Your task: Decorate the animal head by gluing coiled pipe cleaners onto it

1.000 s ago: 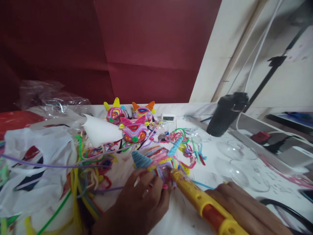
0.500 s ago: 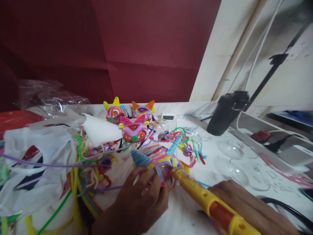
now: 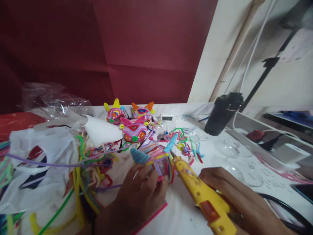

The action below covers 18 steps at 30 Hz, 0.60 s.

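My left hand [image 3: 140, 192] is closed around the near side of a pipe-cleaner animal head [image 3: 161, 156] with two blue ears, a clear part and coloured strips. Its fingertips press on the lower left edge. From the right, my right hand [image 3: 232, 191] grips a yellow hot glue gun [image 3: 193, 182] with an orange switch. The gun's nozzle is beside the head's right side, near the base of the right ear; whether it touches cannot be made out. Behind stand three finished-looking animal heads, the nearest one pink-eared [image 3: 134, 130].
Loose pipe cleaners [image 3: 80, 189] and a white plastic bag [image 3: 44, 163] cover the left side. A small digital clock [image 3: 167, 117], a black bottle [image 3: 223, 114] and clear plastic domes [image 3: 230, 147] lie farther back and right. A black cable [image 3: 288, 205] runs at lower right.
The glue gun's nozzle has moved up along the head's right side towards the right ear, and my right hand has shifted up and left. My left hand keeps its hold.
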Each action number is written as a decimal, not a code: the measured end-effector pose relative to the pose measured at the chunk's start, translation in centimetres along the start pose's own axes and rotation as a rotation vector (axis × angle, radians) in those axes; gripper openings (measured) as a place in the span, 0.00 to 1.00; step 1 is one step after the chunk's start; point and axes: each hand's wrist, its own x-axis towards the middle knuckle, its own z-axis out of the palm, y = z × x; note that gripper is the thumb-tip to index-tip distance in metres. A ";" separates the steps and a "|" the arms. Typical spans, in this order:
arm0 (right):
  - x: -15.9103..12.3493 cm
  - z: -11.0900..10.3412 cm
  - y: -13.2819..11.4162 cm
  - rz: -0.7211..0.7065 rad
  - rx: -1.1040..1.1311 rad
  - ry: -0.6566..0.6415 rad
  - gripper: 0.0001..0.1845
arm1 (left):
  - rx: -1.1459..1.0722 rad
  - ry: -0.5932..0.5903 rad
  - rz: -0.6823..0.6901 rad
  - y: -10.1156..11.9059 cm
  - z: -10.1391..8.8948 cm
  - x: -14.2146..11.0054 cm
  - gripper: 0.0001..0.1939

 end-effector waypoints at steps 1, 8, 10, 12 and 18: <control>0.1 0.0 -0.1 -0.007 -0.003 -0.005 0.22 | -0.003 -0.017 0.010 -0.1 -0.2 0.1 0.09; 0.6 -1.1 -0.5 0.014 -0.002 0.015 0.18 | -0.026 0.011 0.009 -0.4 0.0 -0.2 0.10; 0.2 -1.5 -0.6 -0.019 0.022 0.002 0.17 | -0.019 0.005 0.033 -0.5 0.4 -0.6 0.12; -0.6 -1.6 -0.8 -0.024 0.041 -0.010 0.16 | -0.008 -0.008 0.020 -0.5 0.6 -0.8 0.13; -2.2 -0.8 -2.7 -0.066 0.035 -0.112 0.22 | -0.006 0.023 0.032 -0.9 1.0 -1.2 0.14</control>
